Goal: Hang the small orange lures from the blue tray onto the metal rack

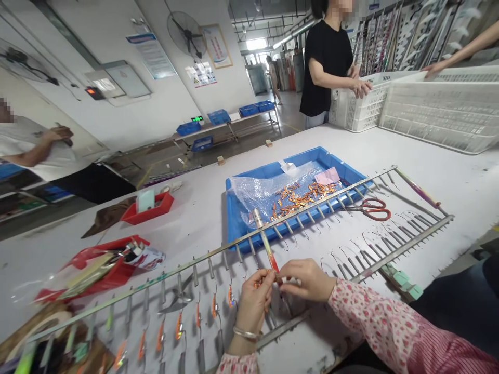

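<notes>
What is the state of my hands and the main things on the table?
Left hand: fingers bent, grip unclear
Right hand: fingers bent, grip unclear
Rack: lying, partly hung with orange pieces
Blue tray: open, holding loose orange pieces
Scissors: lying flat, blades partly hidden
Nearer red tray: holding items

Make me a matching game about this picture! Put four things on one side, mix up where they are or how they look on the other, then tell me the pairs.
Things:
1. Scissors
2. Silver bracelet
3. Pink slip
4. Long metal rack

Places and looks:
A. Inside the blue tray, near loose orange pieces
B. Lined with short rods
C. Has red handles and lies on the white table
D. Around the wrist of the left hand

Right pairs: 1-C, 2-D, 3-A, 4-B
</notes>
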Tool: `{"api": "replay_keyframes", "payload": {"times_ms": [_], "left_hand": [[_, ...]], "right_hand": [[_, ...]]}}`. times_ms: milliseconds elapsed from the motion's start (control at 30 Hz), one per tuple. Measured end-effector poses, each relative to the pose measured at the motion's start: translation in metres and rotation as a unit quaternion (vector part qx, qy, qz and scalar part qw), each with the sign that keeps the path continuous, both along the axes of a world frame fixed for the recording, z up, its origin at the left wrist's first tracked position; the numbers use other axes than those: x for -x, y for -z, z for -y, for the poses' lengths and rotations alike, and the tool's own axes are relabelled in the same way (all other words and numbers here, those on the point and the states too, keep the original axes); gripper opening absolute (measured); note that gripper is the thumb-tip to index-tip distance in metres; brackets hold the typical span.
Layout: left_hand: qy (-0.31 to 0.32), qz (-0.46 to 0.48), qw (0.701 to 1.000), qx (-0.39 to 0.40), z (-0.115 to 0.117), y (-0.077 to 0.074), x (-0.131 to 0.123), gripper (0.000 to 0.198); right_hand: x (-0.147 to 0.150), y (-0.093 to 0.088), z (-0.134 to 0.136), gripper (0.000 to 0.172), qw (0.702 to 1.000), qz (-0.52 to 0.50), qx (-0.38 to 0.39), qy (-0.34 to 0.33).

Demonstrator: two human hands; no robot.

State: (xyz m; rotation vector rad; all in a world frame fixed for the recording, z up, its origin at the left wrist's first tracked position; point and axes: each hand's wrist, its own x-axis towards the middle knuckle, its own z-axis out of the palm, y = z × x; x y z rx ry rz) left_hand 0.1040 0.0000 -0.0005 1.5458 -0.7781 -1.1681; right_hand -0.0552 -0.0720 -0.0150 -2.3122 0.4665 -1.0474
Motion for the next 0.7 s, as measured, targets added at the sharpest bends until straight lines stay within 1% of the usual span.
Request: {"api": "replay_keyframes", "payload": {"times_ms": [33, 100, 133, 167, 267, 333, 367, 433, 500, 533, 600, 700], "left_hand": [[0.000, 0.076, 0.997, 0.016, 0.003, 0.000, -0.002, 0.034], [0.013, 0.218, 0.975, 0.043, 0.012, -0.001, -0.006, 0.030], [0.026, 0.268, 0.962, 0.053, 0.017, -0.001, -0.008, 0.028], [0.039, 0.302, 0.951, 0.057, 0.022, -0.001, -0.008, 0.026], [0.069, 0.358, 0.929, 0.064, 0.035, 0.001, -0.005, 0.024], [0.079, 0.390, 0.915, 0.068, 0.041, 0.002, -0.001, 0.024], [0.083, 0.404, 0.908, 0.069, 0.043, 0.002, 0.000, 0.023], [0.091, 0.421, 0.900, 0.069, 0.045, 0.001, 0.002, 0.022], [0.096, 0.425, 0.898, 0.066, 0.047, 0.000, 0.003, 0.021], [0.096, 0.424, 0.898, 0.065, 0.048, 0.000, 0.003, 0.021], [0.095, 0.423, 0.899, 0.063, 0.049, -0.001, 0.004, 0.022], [0.095, 0.417, 0.902, 0.060, 0.051, 0.000, 0.006, 0.022]], "right_hand": [[0.001, -0.002, 0.011, 0.019, 0.999, 0.005, -0.041, 0.028], [-0.002, -0.007, 0.036, 0.021, 0.988, -0.004, -0.099, 0.119], [-0.006, -0.009, 0.048, 0.021, 0.983, -0.029, -0.106, 0.150], [-0.010, -0.011, 0.059, 0.021, 0.980, -0.066, -0.102, 0.158], [-0.029, -0.010, 0.080, 0.023, 0.976, -0.168, -0.080, 0.116], [-0.041, -0.007, 0.086, 0.024, 0.974, -0.178, -0.100, 0.096], [-0.045, -0.006, 0.087, 0.022, 0.973, -0.167, -0.133, 0.088], [-0.049, -0.003, 0.089, 0.021, 0.957, -0.126, -0.252, 0.065], [-0.050, -0.001, 0.089, 0.020, 0.922, -0.073, -0.379, 0.039], [-0.049, -0.001, 0.090, 0.020, 0.904, -0.048, -0.423, 0.028], [-0.047, -0.001, 0.091, 0.018, 0.884, -0.011, -0.467, 0.013], [-0.046, 0.000, 0.091, 0.016, 0.879, 0.009, -0.477, 0.006]]}}
